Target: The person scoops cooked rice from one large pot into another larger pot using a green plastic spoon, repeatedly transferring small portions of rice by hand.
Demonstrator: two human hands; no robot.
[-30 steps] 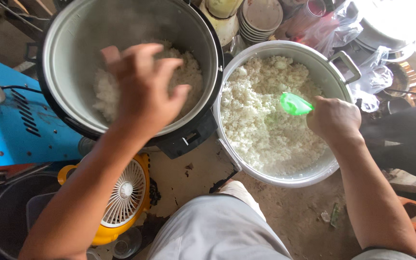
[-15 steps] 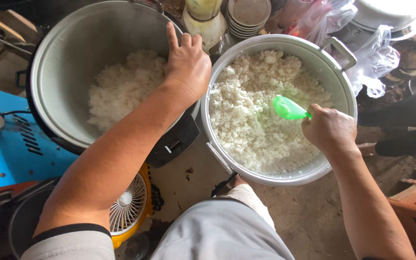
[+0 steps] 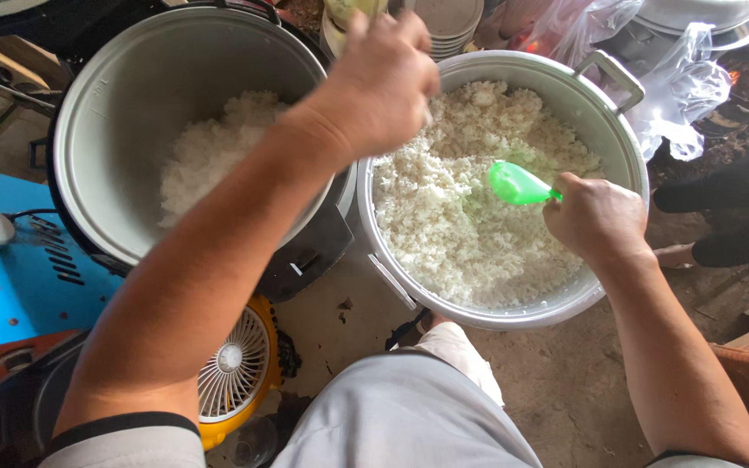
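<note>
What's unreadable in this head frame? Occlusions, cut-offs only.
- Left hand: fingertips face away from the head camera, so whether they grip the silver pot rim cannot be told.
- Green paddle: handle hidden inside the right hand.
- Rice cooker: part of its rice covered by the left forearm.
- Stacked plates: cut by the top edge.

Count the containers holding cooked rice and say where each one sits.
2. The rice cooker pot sits on the left, under the left hand; the metal pot sits on the right, where the right hand holds a green scoop.
</note>
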